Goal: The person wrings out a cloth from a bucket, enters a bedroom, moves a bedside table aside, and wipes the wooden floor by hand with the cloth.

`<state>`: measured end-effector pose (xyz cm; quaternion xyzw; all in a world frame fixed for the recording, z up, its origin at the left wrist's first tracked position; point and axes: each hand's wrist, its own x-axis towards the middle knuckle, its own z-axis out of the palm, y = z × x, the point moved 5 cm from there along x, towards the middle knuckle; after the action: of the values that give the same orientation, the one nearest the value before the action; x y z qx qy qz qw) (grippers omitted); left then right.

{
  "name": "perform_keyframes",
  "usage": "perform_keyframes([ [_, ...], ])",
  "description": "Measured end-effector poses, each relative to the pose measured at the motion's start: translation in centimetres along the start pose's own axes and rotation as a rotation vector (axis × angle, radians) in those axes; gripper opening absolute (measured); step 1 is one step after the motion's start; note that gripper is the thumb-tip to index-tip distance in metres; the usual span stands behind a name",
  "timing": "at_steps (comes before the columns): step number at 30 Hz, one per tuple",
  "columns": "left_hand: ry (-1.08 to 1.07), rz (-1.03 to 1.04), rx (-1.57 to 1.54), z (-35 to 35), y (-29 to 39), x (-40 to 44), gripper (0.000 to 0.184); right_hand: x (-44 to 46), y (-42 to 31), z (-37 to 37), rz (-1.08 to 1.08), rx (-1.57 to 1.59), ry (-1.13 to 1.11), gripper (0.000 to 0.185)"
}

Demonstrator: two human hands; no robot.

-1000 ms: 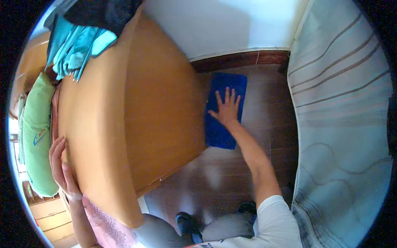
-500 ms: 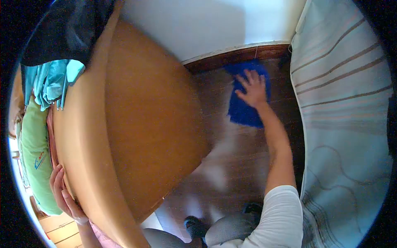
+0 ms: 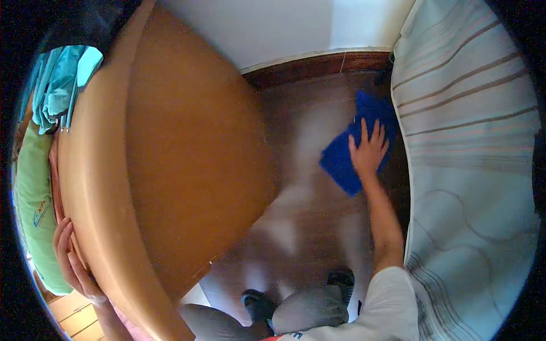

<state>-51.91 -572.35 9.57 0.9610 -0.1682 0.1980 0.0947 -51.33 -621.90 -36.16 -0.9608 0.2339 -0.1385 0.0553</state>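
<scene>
My right hand [image 3: 370, 151] lies flat on a blue cloth [image 3: 342, 153], its fingers spread. The cloth is spread at an angle on the dark wooden floor [image 3: 284, 224], close to the hanging striped fabric. At the lower left, my left hand [image 3: 74, 261] rests against the far side of the top edge of a light-brown wooden panel [image 3: 193, 142]. Its fingers are extended, touching the panel beside a green cushion [image 3: 37, 210], and hold no object that I can see.
Pale striped fabric [image 3: 455, 165] hangs along the right. A white wall [image 3: 284, 34] with a reddish-brown baseboard [image 3: 301, 67] closes the far side. A folded teal umbrella [image 3: 60, 85] and black fabric [image 3: 85, 23] lie beyond the panel. My slippered feet [image 3: 257, 304] are below.
My right hand has moved right and nearer to me with the blue cloth, which has turned and shifted away from the baseboard. My left hand remains at the panel's edge.
</scene>
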Motion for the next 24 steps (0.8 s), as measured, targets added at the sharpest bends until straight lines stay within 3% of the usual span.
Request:
perform_keyframes([
  [6, 0.001, 0.0, 0.004, 0.4, 0.2, 0.0, 0.049, -12.7, 3.1, -3.4, 0.098, -0.047, -0.267, 0.068],
  [11, 0.03, -0.007, -0.072, 0.4, -0.6, 0.4, 0.05, 1.3, 4.6, 0.2, 0.263, -0.064, -0.105, 0.067],
  [13, 0.027, -0.018, -0.035, 0.2, -0.9, 0.4, 0.051, 6.0, 5.4, 2.8, 0.208, 0.18, -0.028, 0.064],
  [20, 0.027, 0.003, -0.019, -0.6, -0.1, 1.0, 0.05, 13.8, 8.8, 5.5, 0.088, 0.139, -0.039, 0.069],
  [24, 0.027, 0.051, -0.025, 1.0, 0.3, 0.7, 0.049, 12.2, 10.3, 5.7, 0.22, 0.057, -0.047, 0.069],
])
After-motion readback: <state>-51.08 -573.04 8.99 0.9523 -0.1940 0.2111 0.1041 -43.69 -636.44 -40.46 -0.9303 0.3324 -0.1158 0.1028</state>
